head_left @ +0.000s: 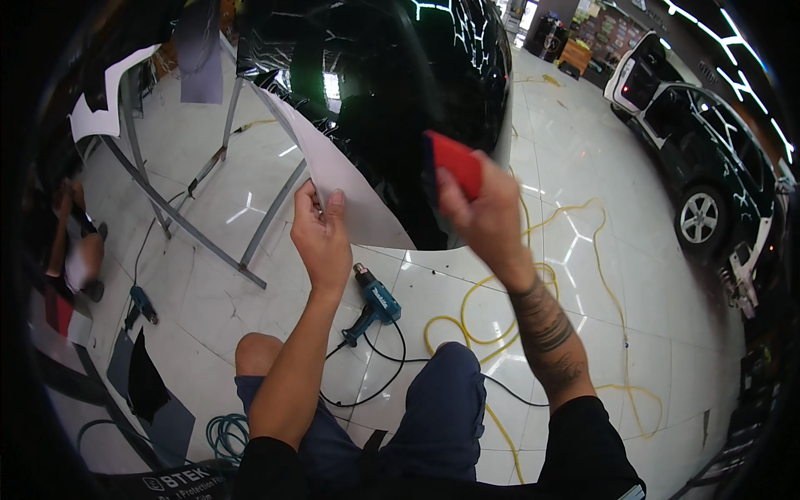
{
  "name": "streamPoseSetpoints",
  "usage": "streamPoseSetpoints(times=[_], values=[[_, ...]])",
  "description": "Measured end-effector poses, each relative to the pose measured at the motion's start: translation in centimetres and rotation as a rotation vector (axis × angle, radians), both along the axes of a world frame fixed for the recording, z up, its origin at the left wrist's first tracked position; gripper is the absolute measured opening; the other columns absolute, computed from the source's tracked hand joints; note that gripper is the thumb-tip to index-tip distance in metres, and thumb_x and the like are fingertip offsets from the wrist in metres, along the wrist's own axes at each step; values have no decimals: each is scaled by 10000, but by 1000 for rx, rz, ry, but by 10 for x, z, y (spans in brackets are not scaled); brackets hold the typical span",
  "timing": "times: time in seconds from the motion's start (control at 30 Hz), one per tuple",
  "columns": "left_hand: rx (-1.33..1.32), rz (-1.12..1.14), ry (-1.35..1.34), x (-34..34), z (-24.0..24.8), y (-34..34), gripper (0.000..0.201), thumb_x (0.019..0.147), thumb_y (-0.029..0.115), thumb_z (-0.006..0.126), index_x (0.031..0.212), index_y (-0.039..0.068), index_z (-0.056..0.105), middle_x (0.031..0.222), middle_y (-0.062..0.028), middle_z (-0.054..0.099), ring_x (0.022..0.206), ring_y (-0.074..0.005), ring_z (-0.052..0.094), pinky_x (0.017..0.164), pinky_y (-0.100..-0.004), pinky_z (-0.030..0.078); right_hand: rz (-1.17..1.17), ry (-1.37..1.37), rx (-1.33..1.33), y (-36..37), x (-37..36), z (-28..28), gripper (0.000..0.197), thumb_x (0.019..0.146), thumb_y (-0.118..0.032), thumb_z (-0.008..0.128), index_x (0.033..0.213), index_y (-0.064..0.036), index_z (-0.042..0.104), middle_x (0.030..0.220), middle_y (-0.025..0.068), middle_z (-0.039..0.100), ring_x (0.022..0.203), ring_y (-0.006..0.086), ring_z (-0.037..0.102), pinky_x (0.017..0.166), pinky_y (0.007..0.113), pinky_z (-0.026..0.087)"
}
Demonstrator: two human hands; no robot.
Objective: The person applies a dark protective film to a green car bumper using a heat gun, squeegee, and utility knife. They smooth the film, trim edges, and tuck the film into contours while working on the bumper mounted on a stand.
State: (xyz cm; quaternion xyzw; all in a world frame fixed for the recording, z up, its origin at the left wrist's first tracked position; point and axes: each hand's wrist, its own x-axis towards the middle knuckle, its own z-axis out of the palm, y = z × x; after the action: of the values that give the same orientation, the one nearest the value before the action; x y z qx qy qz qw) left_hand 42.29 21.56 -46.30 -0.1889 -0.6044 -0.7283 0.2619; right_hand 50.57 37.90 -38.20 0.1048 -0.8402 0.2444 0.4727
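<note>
A large glossy black panel [375, 100], which looks like a car body part, stands in front of me. Along its lower left edge hangs a sheet of film [354, 204], its pale side turned toward me. My left hand [321, 237] pinches the left edge of this sheet between thumb and fingers. In my right hand [487, 217] is a red squeegee [457, 165] with a dark edge, held close to the lower right of the panel. Some motion blur softens that hand. Whether the squeegee touches the surface, I cannot tell.
Below the panel a teal heat gun [377, 304] lies on the tiled floor, its black cord looping by my knees. Yellow cord [467, 325] coils to the right. Grey metal stand legs [271, 218] rise at left. Another person [77, 242] is far left; a dark car [708, 158] stands right.
</note>
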Motion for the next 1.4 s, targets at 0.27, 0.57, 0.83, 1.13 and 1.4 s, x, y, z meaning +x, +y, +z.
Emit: streamPoseSetpoints(times=[0.27,0.57,0.83,1.13,1.4], values=[[-130,-68,-72,-14,-1,-6,237,939,166,615,1070,-25,567,896,-91,606,805,-149,531,763,-277,439,9,-418,224,-11,1,-98,167,791,-146,688,879,-33,603,743,156,593,606,346,600,530,433,470],[-90,-160,-128,-7,4,-13,265,928,192,640,1072,-20,573,920,-74,613,859,-124,539,804,-263,429,0,-16,74,-14,-13,-1,143,802,-114,663,788,-33,546,686,156,563,588,367,580,508,422,450],[-41,-137,-82,-12,1,-10,208,904,140,656,1025,-20,603,821,-52,587,740,-111,501,694,-250,428,50,-391,230,-21,2,-72,161,820,-167,654,867,-26,591,718,179,611,627,384,605,555,463,479],[-57,-187,-110,-11,4,-19,206,893,136,669,1000,-30,613,781,-30,582,716,-101,495,678,-246,425,-109,-79,169,-41,-13,-14,124,793,-81,658,837,-26,556,743,185,581,621,386,574,543,461,456],[-24,-210,-55,-17,3,-21,220,886,128,674,1017,-39,617,787,-33,594,722,-99,504,678,-245,426,56,-116,158,-33,-6,-25,172,826,-164,645,799,-6,581,650,211,597,570,403,589,535,477,480]])
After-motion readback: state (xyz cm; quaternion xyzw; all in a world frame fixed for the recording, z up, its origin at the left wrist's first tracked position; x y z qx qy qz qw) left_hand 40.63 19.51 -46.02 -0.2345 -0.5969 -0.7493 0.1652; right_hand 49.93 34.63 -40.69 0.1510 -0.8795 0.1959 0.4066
